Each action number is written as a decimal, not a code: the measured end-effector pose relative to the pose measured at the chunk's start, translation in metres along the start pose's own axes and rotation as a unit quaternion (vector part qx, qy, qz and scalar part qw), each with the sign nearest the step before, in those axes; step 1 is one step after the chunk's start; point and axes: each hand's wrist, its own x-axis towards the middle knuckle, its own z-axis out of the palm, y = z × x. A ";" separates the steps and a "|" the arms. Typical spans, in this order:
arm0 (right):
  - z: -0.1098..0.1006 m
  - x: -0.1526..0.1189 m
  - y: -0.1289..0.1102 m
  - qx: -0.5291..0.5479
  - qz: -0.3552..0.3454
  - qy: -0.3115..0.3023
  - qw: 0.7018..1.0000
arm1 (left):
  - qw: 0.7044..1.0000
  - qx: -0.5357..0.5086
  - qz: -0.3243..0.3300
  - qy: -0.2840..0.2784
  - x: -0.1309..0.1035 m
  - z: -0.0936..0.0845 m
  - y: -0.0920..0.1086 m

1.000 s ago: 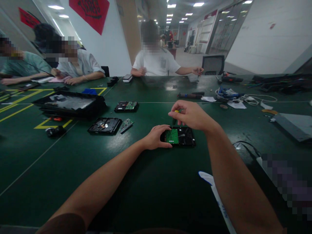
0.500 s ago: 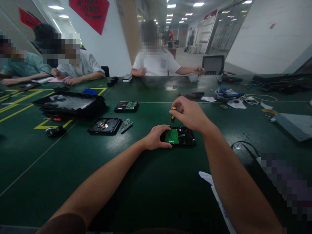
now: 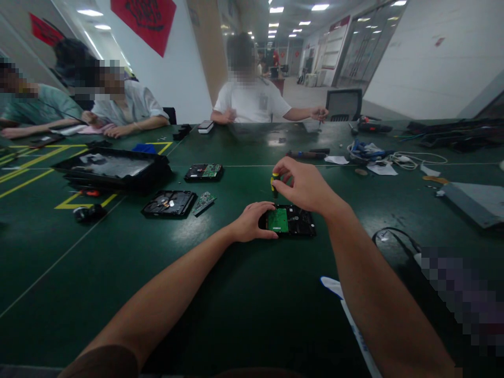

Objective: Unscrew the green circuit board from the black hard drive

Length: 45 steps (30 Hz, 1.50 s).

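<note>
A black hard drive (image 3: 302, 220) with a green circuit board (image 3: 279, 220) facing up lies flat on the dark green table. My left hand (image 3: 252, 222) grips its left end, thumb along the near edge and fingers on the far one. Above the drive's far left corner, my right hand (image 3: 301, 184) pinches a yellow and black screwdriver (image 3: 274, 182), held nearly upright. Its tip points down close to the board; whether it touches a screw is too small to tell.
To the left lie an opened hard drive (image 3: 169, 203), a loose circuit board (image 3: 204, 202), another hard drive (image 3: 203, 172) and a black tray (image 3: 114, 165). A metal box (image 3: 476, 202) and cables (image 3: 409, 159) are on the right. People sit across the table.
My right hand and the screwdriver have shifted slightly left, toward the drive's far left corner. My left hand and the hard drive stay where they were.
</note>
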 end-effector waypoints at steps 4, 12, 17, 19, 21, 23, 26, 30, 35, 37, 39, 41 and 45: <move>0.001 0.001 0.002 0.025 0.012 0.001 1.000 | 1.000 -0.003 0.004 -0.001 0.000 0.001 -0.001; 0.003 0.002 0.004 0.018 -0.008 0.021 1.000 | 1.000 0.001 0.006 0.000 0.001 0.001 -0.003; 0.003 0.003 0.006 0.010 0.005 0.019 1.000 | 1.000 -0.007 0.013 0.005 0.001 0.003 -0.005; 0.004 0.003 0.006 0.007 0.008 0.023 1.000 | 1.000 -0.008 0.013 0.005 0.001 0.003 -0.005; 0.004 0.004 0.007 -0.003 0.004 0.027 1.000 | 1.000 -0.007 0.008 0.006 0.001 0.002 -0.004; 0.004 0.004 0.007 -0.018 -0.002 0.031 0.999 | 1.000 -0.008 0.006 0.007 0.001 0.002 -0.004; 0.004 0.004 0.006 -0.035 -0.006 0.038 0.999 | 1.000 -0.010 0.008 0.004 0.001 0.001 -0.002; 0.005 0.004 0.005 -0.020 0.013 0.038 0.999 | 1.000 -0.010 0.004 0.002 0.000 0.000 0.000; 0.004 0.004 0.003 -0.029 0.022 0.029 0.999 | 1.000 -0.007 0.000 0.002 0.000 -0.001 0.002; 0.003 0.004 0.002 -0.043 0.017 0.031 0.998 | 1.000 -0.009 -0.001 0.002 0.000 -0.001 0.003; 0.002 0.003 0.001 -0.048 0.009 0.030 0.998 | 1.000 -0.010 0.000 0.001 0.000 -0.001 0.002; 0.003 0.003 0.001 -0.046 -0.004 0.026 0.999 | 1.000 -0.010 -0.001 0.000 0.001 -0.001 0.001; 0.005 0.002 0.004 -0.030 -0.004 0.030 0.999 | 1.000 -0.008 -0.003 0.001 0.001 0.000 -0.001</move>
